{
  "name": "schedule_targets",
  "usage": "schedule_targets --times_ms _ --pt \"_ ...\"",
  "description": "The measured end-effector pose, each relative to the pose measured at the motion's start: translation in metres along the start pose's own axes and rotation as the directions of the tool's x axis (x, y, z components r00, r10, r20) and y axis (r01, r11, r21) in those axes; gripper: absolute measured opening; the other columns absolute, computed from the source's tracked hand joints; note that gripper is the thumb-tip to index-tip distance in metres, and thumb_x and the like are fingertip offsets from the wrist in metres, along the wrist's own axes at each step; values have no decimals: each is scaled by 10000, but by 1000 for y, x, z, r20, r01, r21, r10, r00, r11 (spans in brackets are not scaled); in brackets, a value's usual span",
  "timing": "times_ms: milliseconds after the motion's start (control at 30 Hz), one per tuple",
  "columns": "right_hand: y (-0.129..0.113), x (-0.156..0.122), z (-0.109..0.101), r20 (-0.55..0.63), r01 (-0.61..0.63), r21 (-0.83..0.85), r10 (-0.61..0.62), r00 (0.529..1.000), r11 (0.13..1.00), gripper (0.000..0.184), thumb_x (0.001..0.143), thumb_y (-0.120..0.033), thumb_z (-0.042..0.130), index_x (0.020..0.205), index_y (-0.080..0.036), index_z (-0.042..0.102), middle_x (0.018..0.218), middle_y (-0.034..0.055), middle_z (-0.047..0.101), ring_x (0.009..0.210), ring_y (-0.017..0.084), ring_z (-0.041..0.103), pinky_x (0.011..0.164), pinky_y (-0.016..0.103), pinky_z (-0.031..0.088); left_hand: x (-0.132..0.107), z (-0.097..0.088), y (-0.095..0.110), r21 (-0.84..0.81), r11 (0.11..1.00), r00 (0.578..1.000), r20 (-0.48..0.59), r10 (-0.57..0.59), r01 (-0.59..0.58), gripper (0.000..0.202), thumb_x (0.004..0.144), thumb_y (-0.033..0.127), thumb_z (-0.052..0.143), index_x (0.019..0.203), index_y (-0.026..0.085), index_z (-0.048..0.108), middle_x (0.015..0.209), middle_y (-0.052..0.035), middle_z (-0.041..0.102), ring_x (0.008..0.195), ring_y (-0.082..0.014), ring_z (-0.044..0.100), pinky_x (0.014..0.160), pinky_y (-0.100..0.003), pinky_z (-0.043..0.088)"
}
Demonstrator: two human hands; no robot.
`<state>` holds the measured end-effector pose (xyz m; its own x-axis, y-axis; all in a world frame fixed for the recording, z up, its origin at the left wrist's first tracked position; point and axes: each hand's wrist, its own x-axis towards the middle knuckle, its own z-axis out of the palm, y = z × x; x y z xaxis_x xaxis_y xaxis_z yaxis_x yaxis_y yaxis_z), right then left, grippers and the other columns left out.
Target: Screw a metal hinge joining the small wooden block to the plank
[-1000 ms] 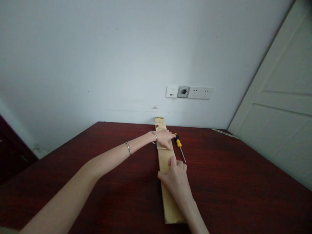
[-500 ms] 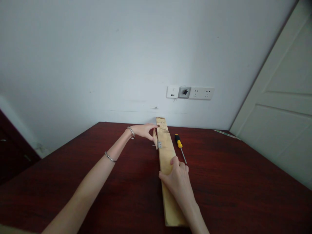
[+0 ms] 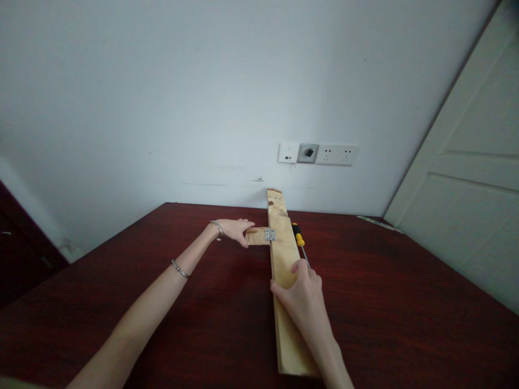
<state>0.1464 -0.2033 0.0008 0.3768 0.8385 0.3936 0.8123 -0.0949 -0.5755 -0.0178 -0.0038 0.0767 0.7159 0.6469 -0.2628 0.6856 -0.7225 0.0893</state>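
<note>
A long pale wooden board point(image 3: 284, 246) runs away from me toward the wall. On its left edge a small metal hinge point(image 3: 270, 235) joins it to a short wooden piece point(image 3: 258, 236), which sticks out to the left, level with the board. My left hand point(image 3: 235, 229) grips the outer end of that short piece between thumb and fingers. Across the near half of the board lies my right hand point(image 3: 302, 289), thumb on the left edge and fingers on the right, clasping it. A screwdriver point(image 3: 299, 237) with a black and yellow handle lies right beside the board.
The dark red tabletop point(image 3: 203, 313) carries everything and meets the white wall point(image 3: 203, 97) at the back. Sockets point(image 3: 334, 155) are set in the wall. A thin pale strip point(image 3: 379, 223) lies at the back right, near a white panelled door point(image 3: 466, 162).
My left hand has swung the short wooden piece on its hinge, from tilted up to out flat at the left. The board has shifted slightly right, closer to the screwdriver, with my right hand on it.
</note>
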Motion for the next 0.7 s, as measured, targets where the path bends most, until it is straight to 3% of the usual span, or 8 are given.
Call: schedule_targets --times_ms 167,300,400,533,700 --pt "-1 0 0 5 -5 19 5 1000 1000 323 682 -324 636 840 -220 375 815 80 529 824 289 498 746 370 417 5 5 -2 -45 999 999 22 32 -31 1001 612 508 680 1444 117 283 1463 -164 382 1315 -322 377 1088 -380 287" --pt "0 3 -4 -29 -5 24 5 1000 1000 323 675 -320 634 837 -220 373 808 73 518 814 282 488 748 374 416 5 -2 -4 -97 995 1000 23 20 -17 1097 597 581 687 1464 95 225 1520 -185 262 1383 -334 267 1126 -396 221" --pt "10 10 -15 -56 2 22 0 998 1000 338 654 -331 641 837 -222 378 815 68 516 826 279 486 750 376 420 8 -10 -8 -175 982 997 -8 71 -71 1069 630 614 654 1465 102 226 1528 -170 250 1383 -292 286 1121 -349 239" --pt "38 24 -44 -69 -10 1 10 998 1000 346 627 -338 640 838 -226 391 831 55 522 854 268 498 757 364 425 18 -18 -10 -240 965 994 -24 107 -110 983 682 582 616 1459 109 242 1516 -162 286 1341 -261 372 1079 -309 309" --pt "95 39 -92 -122 -32 -77 22 992 997 330 605 -352 625 827 -228 413 839 40 542 854 247 520 761 346 428 38 -21 -9 -177 980 995 17 97 -92 918 722 596 548 1454 111 280 1500 -149 324 1344 -266 375 1081 -313 304"
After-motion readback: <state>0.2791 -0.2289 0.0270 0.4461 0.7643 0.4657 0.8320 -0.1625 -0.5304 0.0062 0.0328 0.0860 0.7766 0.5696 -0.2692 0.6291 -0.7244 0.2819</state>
